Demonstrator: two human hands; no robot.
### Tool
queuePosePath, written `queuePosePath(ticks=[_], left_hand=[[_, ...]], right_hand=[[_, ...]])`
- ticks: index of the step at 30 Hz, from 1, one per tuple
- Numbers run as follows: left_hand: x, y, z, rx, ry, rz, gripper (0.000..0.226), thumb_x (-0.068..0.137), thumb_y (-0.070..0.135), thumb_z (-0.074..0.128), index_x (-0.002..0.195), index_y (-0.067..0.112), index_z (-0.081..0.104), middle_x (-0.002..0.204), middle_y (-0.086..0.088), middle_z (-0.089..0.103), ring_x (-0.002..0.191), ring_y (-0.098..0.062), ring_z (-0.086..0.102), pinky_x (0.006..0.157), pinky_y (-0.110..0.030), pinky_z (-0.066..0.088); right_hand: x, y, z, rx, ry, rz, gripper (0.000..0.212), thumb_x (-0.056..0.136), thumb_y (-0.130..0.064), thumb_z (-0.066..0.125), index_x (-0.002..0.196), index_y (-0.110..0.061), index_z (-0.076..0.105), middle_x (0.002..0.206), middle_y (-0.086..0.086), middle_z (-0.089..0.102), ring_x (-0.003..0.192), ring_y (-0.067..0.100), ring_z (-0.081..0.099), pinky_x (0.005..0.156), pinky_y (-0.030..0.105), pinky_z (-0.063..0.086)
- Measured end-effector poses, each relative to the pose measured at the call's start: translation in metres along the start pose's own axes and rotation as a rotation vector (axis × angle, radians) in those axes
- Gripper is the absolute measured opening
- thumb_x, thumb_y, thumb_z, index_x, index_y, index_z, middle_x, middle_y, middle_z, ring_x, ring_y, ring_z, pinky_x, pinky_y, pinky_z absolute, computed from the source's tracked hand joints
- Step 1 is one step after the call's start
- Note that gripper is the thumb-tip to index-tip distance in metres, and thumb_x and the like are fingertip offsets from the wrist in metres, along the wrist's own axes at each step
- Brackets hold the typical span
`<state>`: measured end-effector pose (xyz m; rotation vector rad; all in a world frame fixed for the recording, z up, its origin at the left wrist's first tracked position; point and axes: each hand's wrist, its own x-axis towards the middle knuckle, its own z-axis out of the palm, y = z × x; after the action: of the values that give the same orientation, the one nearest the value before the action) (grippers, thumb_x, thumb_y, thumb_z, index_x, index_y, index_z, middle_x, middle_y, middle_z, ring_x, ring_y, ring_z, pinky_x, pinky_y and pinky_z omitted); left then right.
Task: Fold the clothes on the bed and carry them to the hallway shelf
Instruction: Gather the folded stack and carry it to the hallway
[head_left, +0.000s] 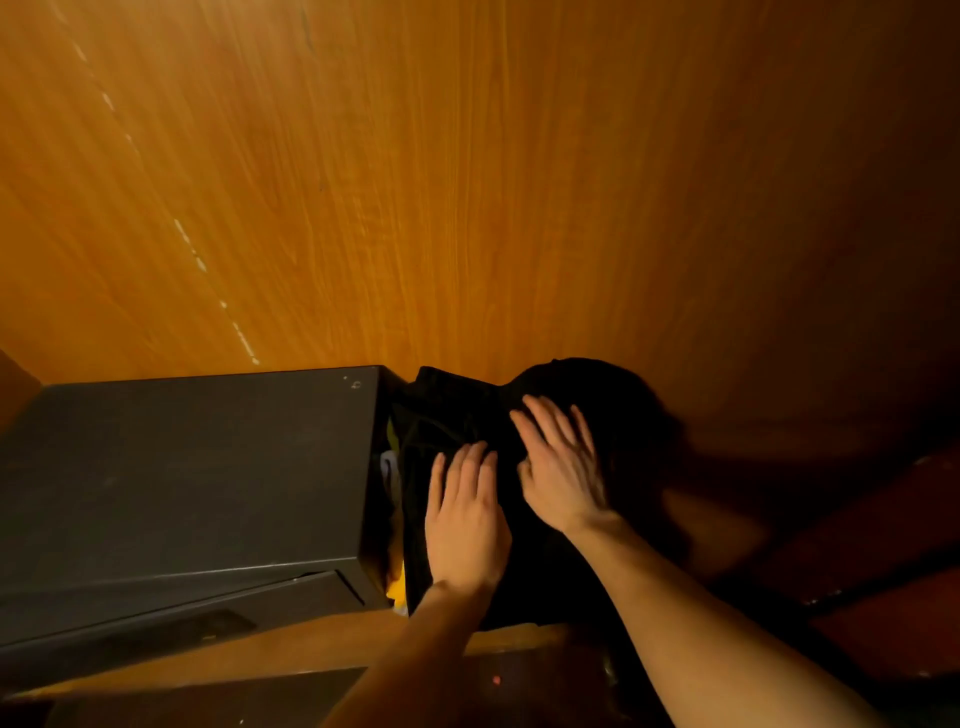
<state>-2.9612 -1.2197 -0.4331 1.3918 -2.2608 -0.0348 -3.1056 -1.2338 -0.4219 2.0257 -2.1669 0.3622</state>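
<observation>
- The last step of the task is judged to be in hand: a pile of dark folded clothes (467, 415) is being settled on the wooden shelf (291, 647), pushed up against the wooden back panel (467, 182).
- The pile is seen just beside the right side of a dark grey box (182, 478), which takes up the left part of the shelf; bits of yellow and pale cloth (392, 478) show in the gap between the two.
- The left hand (465, 519) is laid flat on the near part of the pile, fingers straight and together, nothing gripped.
- The right hand (563, 462) is spread flat on the farther part of the pile, fingers splayed, pressing rather than holding.
- The far right side of the pile is lost in shadow, so its outline there cannot be told.
- For the next move, both hands would likely need to be lifted straight off without dragging the top layer, and the near edge checked so that nothing overhangs the shelf's front edge.
</observation>
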Motion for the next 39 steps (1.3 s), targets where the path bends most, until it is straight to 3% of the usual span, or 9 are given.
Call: queuePosePath(ticks=[2,6,9,15,19,22,27,31,39], left_hand=[[0.010,-0.013,0.009,0.147,-0.165,0.067,0.059,0.087,0.026,0.030,0.141,0.009,0.047,0.151,-0.009,0.039,0.144,-0.023,0.029,0.117,-0.044,0.013],[0.030,-0.042,0.023,0.319,-0.377,-0.015,0.082,0.094,0.062,0.025,0.153,0.018,-0.011,0.157,-0.010,-0.027,0.143,-0.033,-0.026,0.118,-0.050,-0.010],[0.047,-0.057,0.032,0.378,-0.429,-0.135,0.106,0.076,0.087,0.017,0.145,0.022,-0.031,0.150,-0.013,-0.041,0.137,-0.048,-0.030,0.114,-0.057,-0.010],[0.066,-0.076,0.061,0.211,-0.523,-0.190,0.128,0.051,0.101,0.015,0.144,0.026,-0.032,0.146,-0.010,-0.046,0.139,-0.050,-0.024,0.115,-0.060,-0.003],[0.057,-0.087,0.083,0.046,-0.367,-0.159,0.130,0.053,0.103,0.016,0.155,0.024,-0.001,0.159,-0.009,-0.023,0.143,-0.049,0.005,0.111,-0.062,0.018],[0.057,-0.087,0.086,0.064,-0.357,-0.162,0.128,0.054,0.102,0.014,0.155,0.024,0.005,0.160,-0.011,-0.015,0.142,-0.050,0.012,0.110,-0.061,0.022],[0.059,-0.078,0.071,0.152,-0.411,-0.182,0.127,0.055,0.101,0.011,0.153,0.024,-0.010,0.156,-0.012,-0.030,0.144,-0.048,-0.003,0.115,-0.060,0.010],[0.058,-0.051,0.032,0.338,-0.480,-0.129,0.118,0.062,0.096,0.009,0.145,0.022,-0.031,0.150,-0.019,-0.039,0.137,-0.047,-0.031,0.116,-0.057,-0.008],[0.055,0.003,-0.126,0.284,-0.432,-0.080,0.101,0.079,0.085,0.020,0.150,0.026,-0.022,0.154,-0.020,-0.029,0.142,-0.043,-0.023,0.118,-0.053,-0.006]], right_hand=[[0.001,0.006,0.011,-0.054,-0.124,-0.050,0.063,0.091,-0.033,0.054,0.150,-0.022,0.035,0.160,0.004,0.024,0.149,0.022,0.015,0.121,0.046,0.002],[0.001,0.015,0.026,-0.133,-0.193,-0.011,0.064,0.092,-0.049,0.031,0.153,-0.026,0.027,0.162,0.007,0.018,0.150,0.027,0.007,0.117,0.049,-0.004],[0.007,0.021,0.035,-0.120,-0.242,0.031,0.068,0.093,-0.059,0.015,0.155,-0.034,0.004,0.163,0.004,-0.006,0.149,0.028,-0.013,0.116,0.049,-0.014],[0.007,0.031,0.063,-0.078,-0.227,0.100,0.070,0.091,-0.070,0.014,0.153,-0.041,-0.004,0.163,0.000,-0.011,0.148,0.026,-0.020,0.118,0.051,-0.010],[0.011,0.034,0.082,-0.097,-0.212,0.094,0.071,0.090,-0.071,0.013,0.154,-0.040,0.004,0.164,0.001,-0.003,0.149,0.026,-0.013,0.118,0.054,-0.002],[0.012,0.034,0.087,-0.104,-0.202,0.096,0.071,0.090,-0.071,0.017,0.154,-0.038,0.015,0.163,0.003,0.008,0.150,0.029,-0.001,0.118,0.054,0.004],[0.010,0.031,0.076,-0.091,-0.247,0.104,0.072,0.090,-0.071,0.014,0.153,-0.035,0.021,0.162,0.006,0.018,0.150,0.031,0.008,0.117,0.053,0.005],[0.007,0.023,0.039,-0.041,-0.310,0.109,0.074,0.087,-0.071,-0.003,0.154,-0.038,-0.001,0.164,0.002,-0.003,0.149,0.026,-0.014,0.118,0.051,-0.011],[0.004,-0.015,-0.122,-0.038,-0.256,0.107,0.066,0.096,-0.062,0.012,0.152,-0.031,0.030,0.158,0.005,0.031,0.147,0.029,0.023,0.116,0.056,0.009]])
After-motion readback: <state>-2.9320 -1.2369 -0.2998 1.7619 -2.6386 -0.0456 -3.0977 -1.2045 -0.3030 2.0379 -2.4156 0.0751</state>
